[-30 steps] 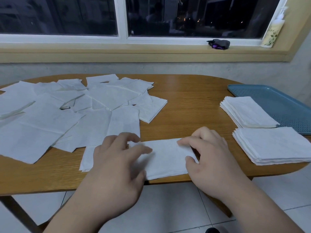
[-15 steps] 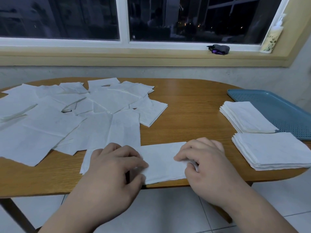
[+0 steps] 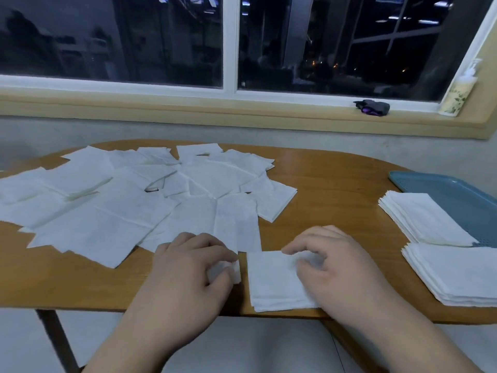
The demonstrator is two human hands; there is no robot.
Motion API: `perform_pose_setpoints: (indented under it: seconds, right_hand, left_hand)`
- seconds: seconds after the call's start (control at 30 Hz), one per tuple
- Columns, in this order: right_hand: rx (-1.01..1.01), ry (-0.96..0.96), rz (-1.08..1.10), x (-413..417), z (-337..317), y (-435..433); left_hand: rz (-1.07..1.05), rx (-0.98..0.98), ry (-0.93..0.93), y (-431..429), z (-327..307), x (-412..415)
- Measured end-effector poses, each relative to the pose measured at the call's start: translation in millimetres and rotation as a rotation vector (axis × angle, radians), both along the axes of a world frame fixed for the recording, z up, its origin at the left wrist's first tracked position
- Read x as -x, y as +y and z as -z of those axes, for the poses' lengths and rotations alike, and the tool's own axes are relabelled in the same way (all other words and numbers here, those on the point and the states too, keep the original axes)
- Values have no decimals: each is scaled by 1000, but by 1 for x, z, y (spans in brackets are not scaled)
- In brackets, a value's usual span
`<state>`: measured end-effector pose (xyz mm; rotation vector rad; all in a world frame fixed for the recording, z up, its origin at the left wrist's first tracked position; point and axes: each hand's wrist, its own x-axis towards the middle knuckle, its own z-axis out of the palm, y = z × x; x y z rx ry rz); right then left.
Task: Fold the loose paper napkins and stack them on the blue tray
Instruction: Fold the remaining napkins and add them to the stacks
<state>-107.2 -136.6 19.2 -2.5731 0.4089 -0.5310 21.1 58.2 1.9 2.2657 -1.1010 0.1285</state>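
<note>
The tabletop (image 3: 336,189) is showing smooth, lightly glossy wood. The napkins (image 3: 129,211) are looking like matt, creased paper, and the tray (image 3: 457,195) is showing dimpled blue plastic.

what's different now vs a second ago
The long napkin strip has been folded over toward the right. It is now a squarish folded napkin under the right hand. The left hand now pinches a white paper edge beside it. The loose napkins, the two stacks and the blue tray stayed put.
</note>
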Motion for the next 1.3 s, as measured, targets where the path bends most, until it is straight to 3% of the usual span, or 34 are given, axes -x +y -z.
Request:
perform_pose_setpoints:
  seconds: [0.33,0.53,0.93,1.3]
  right_hand:
    - [79,299,-126,-98,-20,45]
    - [167,330,-171,-130,-16,77]
    - [338,321,-160,-151,-3,91]
    - [278,304,-166,-144,-6,90]
  left_hand:
    - [-249,44,87,40,-9,-26]
    - [-371,55,124,60,-9,-45]
    - [-342,45,152,68,-8,-50]
    - [-354,26,144,66,-6,-50]
